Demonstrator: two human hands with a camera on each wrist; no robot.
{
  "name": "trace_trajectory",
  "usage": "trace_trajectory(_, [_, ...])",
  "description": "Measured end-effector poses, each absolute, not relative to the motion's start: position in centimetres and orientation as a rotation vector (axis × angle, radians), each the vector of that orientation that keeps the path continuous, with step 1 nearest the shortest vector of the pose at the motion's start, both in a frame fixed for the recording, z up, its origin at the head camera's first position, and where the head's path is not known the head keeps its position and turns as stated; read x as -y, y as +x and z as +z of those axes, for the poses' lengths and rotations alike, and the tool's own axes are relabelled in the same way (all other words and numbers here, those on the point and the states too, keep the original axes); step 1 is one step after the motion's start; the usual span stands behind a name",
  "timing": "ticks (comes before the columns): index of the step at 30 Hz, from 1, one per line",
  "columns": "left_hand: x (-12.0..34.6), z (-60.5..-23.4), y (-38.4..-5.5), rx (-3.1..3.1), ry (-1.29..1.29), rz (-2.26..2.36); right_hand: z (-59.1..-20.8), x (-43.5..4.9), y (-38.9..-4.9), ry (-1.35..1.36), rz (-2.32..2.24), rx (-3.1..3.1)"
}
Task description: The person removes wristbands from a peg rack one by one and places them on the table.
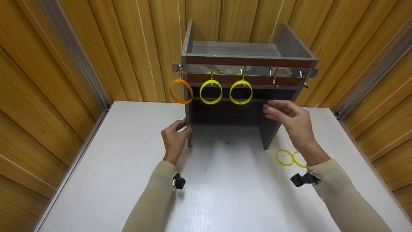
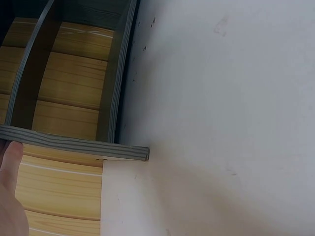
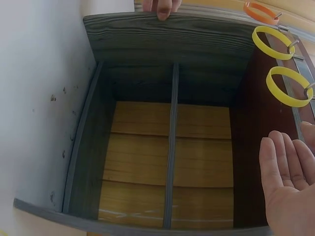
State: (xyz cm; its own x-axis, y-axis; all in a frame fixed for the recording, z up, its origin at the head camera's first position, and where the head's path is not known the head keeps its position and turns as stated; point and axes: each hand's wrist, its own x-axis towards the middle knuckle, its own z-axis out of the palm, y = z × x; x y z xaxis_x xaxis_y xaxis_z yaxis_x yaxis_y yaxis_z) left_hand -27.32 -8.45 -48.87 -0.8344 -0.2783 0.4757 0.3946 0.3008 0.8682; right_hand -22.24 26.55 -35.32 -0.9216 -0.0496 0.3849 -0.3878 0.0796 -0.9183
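Note:
A grey wooden shelf (image 1: 268, 129) stands on the white table, with a metal hook rail (image 1: 257, 71) across its front. An orange ring (image 1: 171, 93) hangs from the leftmost hook; beside it hang a yellow ring (image 1: 201, 96) and another yellow ring (image 1: 231, 96). My left hand (image 1: 174, 139) holds the edge of the left side panel, a fingertip (image 3: 164, 11) showing over it in the right wrist view. In front of the right panel, below the bare hooks (image 1: 275, 79), my right hand (image 1: 294, 120) is raised, fingers (image 3: 275, 160) fairly straight and holding nothing.
On the white table (image 1: 128, 161), right of the shelf, lie two yellow rings (image 1: 277, 161), one partly hidden by my right wrist. Dark specks (image 1: 228, 142) dot the tabletop under the shelf. Wood-patterned walls (image 1: 161, 38) enclose the table at the back and sides.

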Motion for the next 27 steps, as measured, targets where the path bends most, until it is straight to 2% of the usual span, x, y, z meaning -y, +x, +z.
trace_trajectory(27, [8.5, -48.8, -27.2, 2.005, -0.116, -1.600, -33.9, -21.9, -24.3, 0.429, 2.050, 2.001])
